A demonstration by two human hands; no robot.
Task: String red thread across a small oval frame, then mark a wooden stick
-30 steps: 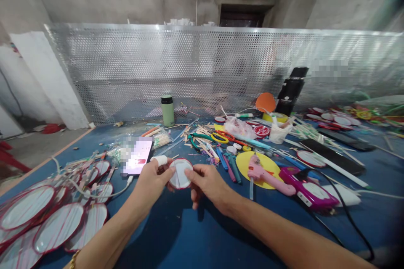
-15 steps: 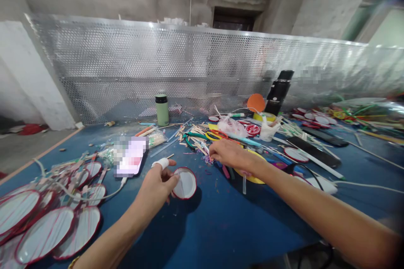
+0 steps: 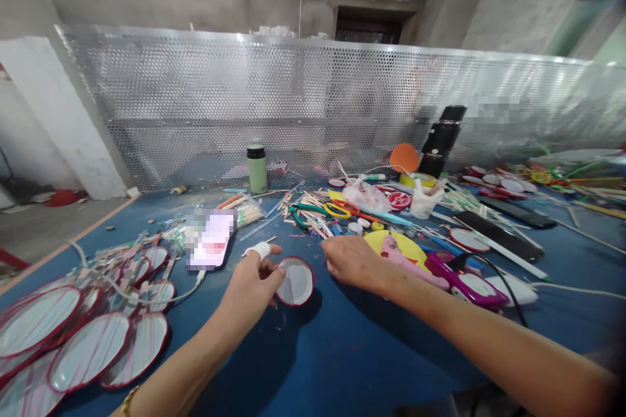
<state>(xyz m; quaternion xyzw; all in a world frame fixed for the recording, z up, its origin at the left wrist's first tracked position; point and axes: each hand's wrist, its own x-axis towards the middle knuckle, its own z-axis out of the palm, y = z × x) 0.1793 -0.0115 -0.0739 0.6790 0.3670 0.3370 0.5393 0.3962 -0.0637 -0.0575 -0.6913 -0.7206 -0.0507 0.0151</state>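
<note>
My left hand (image 3: 254, 280), with a white wrap on one finger, pinches a small round white disc with a red rim (image 3: 295, 281) by its left edge. The disc is held just over the blue table, its shadow beside it. To the right, my right hand (image 3: 349, 264) is closed, its fingertips pressed together. Whatever those fingers hold, if anything, is hidden. Beyond that hand lie green-handled scissors (image 3: 310, 210), yellow-handled scissors (image 3: 337, 210) and loose wooden sticks (image 3: 317, 225). A yellow disc with a pink figure (image 3: 411, 244) lies beside my right wrist.
Larger red-rimmed discs (image 3: 90, 352) are piled at the left, near a phone (image 3: 212, 241) on a white cable. A green bottle (image 3: 257, 169) and a black flask (image 3: 443, 142) stand at the back before a perforated metal screen (image 3: 205, 91). A purple device (image 3: 472, 290) lies at the right.
My right hand has drawn back from the pile of small items towards the disc, fingers closed. My left hand still holds the disc. The view has shifted slightly left.
</note>
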